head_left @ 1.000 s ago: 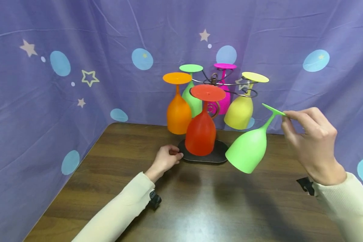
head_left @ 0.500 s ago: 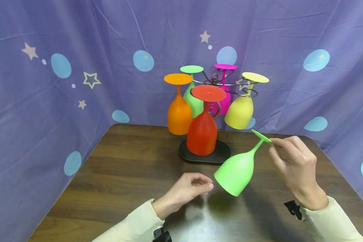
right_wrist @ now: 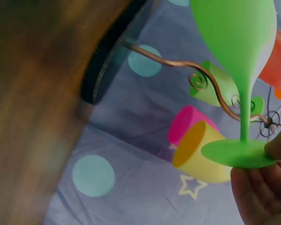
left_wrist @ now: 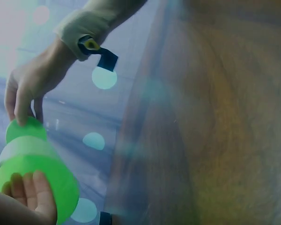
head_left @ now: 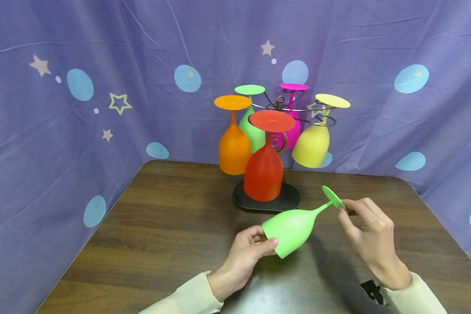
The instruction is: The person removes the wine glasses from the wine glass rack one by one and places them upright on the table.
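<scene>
A light green plastic wine glass is held tilted over the table, its bowl toward the lower left and its foot toward the upper right. My right hand pinches the edge of the foot between thumb and fingers; the right wrist view shows this foot up close. At the bowl's rim, my left hand grips with the thumb over the near side. In the left wrist view its fingers lie against the green bowl. Behind stands a metal glass rack, with upside-down glasses hanging from it.
Orange, red, yellow, magenta and a second green glass hang from the rack. Its black oval base rests on the wooden table, in front of a purple curtain.
My right hand has brought the green glass down and left, tilting it further toward lying flat. My left hand has left the rack's base and taken hold of the glass's rim.
</scene>
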The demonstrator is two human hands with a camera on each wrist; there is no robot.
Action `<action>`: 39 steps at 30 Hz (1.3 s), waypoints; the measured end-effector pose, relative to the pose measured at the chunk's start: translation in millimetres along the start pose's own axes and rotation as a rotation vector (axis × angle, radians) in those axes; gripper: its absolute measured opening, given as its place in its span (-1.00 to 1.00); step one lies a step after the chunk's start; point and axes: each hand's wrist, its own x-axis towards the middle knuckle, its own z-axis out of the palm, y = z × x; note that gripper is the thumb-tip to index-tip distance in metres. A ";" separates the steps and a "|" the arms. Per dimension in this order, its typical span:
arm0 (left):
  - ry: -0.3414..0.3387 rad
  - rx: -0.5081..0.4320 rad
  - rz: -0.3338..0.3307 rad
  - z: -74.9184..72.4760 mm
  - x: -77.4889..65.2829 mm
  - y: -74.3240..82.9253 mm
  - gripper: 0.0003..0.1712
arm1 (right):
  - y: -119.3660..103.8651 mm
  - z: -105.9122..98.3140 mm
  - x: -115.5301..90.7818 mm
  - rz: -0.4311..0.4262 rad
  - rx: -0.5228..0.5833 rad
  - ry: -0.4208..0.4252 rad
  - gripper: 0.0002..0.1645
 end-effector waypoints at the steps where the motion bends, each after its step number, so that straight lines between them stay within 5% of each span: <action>1: 0.016 -0.018 0.006 -0.8 -0.4 0.1 -0.71 | -0.6 1.3 -3.0 -0.002 0.007 -0.004 -0.82; 9: 0.073 -0.078 -0.005 -10.2 -5.1 6.5 -0.70 | -8.7 11.0 -18.6 0.018 0.051 -0.035 -0.87; 18: 0.070 0.121 0.058 -31.4 -15.6 31.6 -0.71 | -22.9 16.8 -13.3 0.054 0.264 -0.077 -0.93; 24: 0.077 0.306 0.113 -44.8 -23.3 56.0 -0.73 | -1.7 25.2 -19.0 0.258 0.266 -0.158 -0.82; 30: 0.078 0.601 0.310 -56.4 -29.7 80.6 -0.83 | 33.3 46.4 -30.1 0.407 0.189 -0.250 -0.92; 39: 0.083 1.140 0.740 -71.4 -32.9 104.4 -0.72 | 59.0 77.1 -33.3 0.557 0.109 -0.419 -0.94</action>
